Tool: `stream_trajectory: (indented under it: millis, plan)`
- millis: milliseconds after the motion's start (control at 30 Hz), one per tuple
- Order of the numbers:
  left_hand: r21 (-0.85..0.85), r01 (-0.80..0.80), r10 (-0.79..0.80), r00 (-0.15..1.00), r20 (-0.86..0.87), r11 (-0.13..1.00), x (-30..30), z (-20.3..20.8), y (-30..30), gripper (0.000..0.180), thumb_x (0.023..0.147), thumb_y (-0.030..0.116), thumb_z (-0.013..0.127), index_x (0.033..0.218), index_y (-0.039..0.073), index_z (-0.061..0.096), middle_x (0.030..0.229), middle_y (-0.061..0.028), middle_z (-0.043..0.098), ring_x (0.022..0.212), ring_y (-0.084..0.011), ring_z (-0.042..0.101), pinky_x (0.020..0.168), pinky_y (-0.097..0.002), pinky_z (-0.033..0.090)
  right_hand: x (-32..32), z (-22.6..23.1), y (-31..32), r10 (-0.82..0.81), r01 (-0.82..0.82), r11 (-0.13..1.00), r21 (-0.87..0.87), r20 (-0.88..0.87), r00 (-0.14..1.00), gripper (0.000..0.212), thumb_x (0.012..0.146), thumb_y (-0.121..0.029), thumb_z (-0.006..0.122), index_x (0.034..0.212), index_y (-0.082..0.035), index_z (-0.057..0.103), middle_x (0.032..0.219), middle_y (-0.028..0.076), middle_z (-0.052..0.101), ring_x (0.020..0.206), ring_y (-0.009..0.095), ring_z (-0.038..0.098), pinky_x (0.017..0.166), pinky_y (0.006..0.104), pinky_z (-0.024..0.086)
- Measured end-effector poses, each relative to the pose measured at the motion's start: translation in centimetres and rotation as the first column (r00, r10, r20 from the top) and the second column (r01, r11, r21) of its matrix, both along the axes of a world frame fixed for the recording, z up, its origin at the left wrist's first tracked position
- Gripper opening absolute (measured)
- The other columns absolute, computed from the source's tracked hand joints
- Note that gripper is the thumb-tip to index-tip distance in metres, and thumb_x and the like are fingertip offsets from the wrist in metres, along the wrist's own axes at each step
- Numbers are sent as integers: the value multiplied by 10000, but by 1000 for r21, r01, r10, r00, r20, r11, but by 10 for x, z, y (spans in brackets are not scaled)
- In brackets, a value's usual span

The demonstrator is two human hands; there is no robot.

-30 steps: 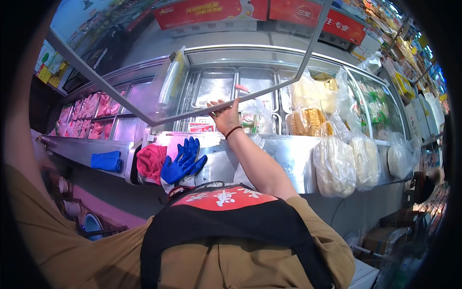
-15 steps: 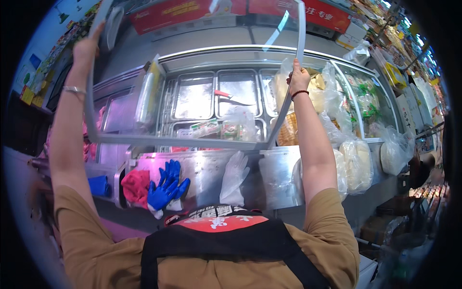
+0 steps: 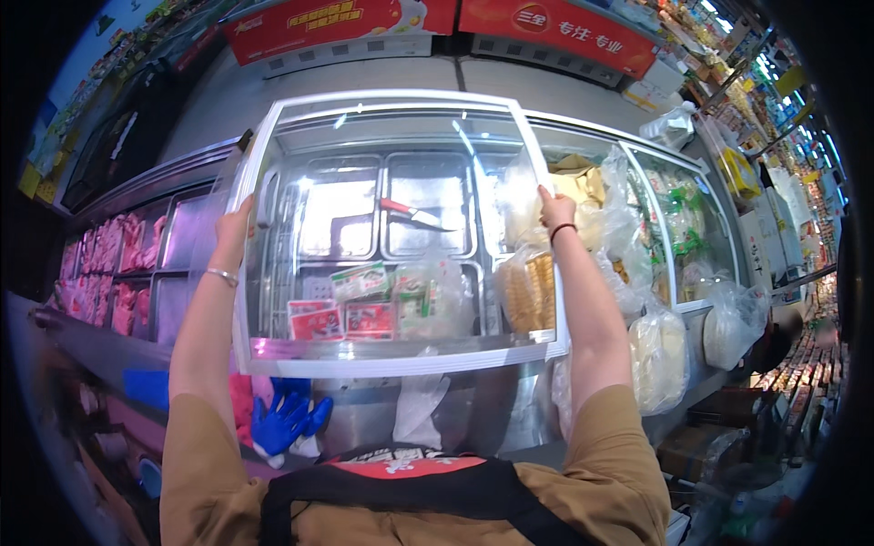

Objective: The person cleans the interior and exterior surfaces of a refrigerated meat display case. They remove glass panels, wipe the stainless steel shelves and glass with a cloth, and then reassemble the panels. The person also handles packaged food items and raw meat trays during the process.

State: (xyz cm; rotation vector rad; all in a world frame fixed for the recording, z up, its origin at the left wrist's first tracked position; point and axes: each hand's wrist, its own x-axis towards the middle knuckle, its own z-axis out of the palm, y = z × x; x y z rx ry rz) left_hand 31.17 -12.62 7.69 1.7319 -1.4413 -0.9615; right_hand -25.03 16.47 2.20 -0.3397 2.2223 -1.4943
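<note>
A framed glass lid (image 3: 401, 364) lies flat or nearly so over the cold display case, gripped by both my hands. My left hand (image 3: 234, 229) is closed on its left edge, and my right hand (image 3: 557, 210) holds the right edge; some fingers of each are hidden. Whether the lid rests fully on the case I cannot tell. Through the glass show metal trays (image 3: 340, 250), a knife (image 3: 410, 213) with a red handle, and several red-and-white packets (image 3: 314, 320) beside a clear plastic bag (image 3: 435, 296).
Blue gloves (image 3: 284, 420), a pink cloth (image 3: 241, 409) and a white glove (image 3: 419, 409) lie along the near ledge. Bagged pale food (image 3: 660, 362) hangs at the right, near bagged yellow food (image 3: 528, 293). Meat (image 3: 132, 244) fills trays at left. Red-fronted freezers (image 3: 346, 32) stand beyond.
The lid has come down from a raised, tilted position to lie over the case. Both my hands have lowered with it, the left one also moving to the right.
</note>
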Motion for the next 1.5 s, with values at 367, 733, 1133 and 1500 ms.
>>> stream_trajectory:
  millis: [367, 733, 1133, 1500]
  plan:
    - [154, -4, 2, 1000, 9, 988, -4, -72, -14, 579, 787, 504, 696, 782, -74, 656, 645, -112, 613, 563, -192, 586, 553, -316, 468, -13, -48, -37, 41, -44, 988, 150, 25, 999, 378, 825, -325, 715, 751, 12, 561, 553, 50, 491, 402, 152, 462, 374, 297, 365]
    - [171, 37, -35, 999, -14, 985, -3, -100, -22, 547, 806, 501, 677, 792, -45, 662, 652, -98, 611, 564, -175, 572, 558, -315, 452, -14, -66, -44, 49, -44, 985, 166, -26, 998, 435, 821, -373, 696, 887, 48, 612, 641, 101, 604, 465, 183, 568, 453, 318, 453]
    - [216, 38, -25, 998, -62, 976, 6, -102, -22, 491, 811, 457, 684, 827, -34, 677, 682, -85, 622, 567, -170, 561, 570, -317, 445, -1, -57, -47, 50, -56, 983, 175, 35, 998, 409, 829, -357, 700, 881, 36, 598, 618, 82, 566, 445, 173, 546, 409, 311, 426]
    - [174, 153, -163, 986, 43, 973, 25, -124, -53, 410, 834, 327, 658, 1040, -27, 672, 975, -141, 682, 891, -214, 621, 774, -358, 465, -18, -96, -42, 165, -145, 960, 240, -63, 984, 317, 856, -334, 675, 896, -25, 620, 607, 24, 539, 464, 140, 493, 441, 295, 389]
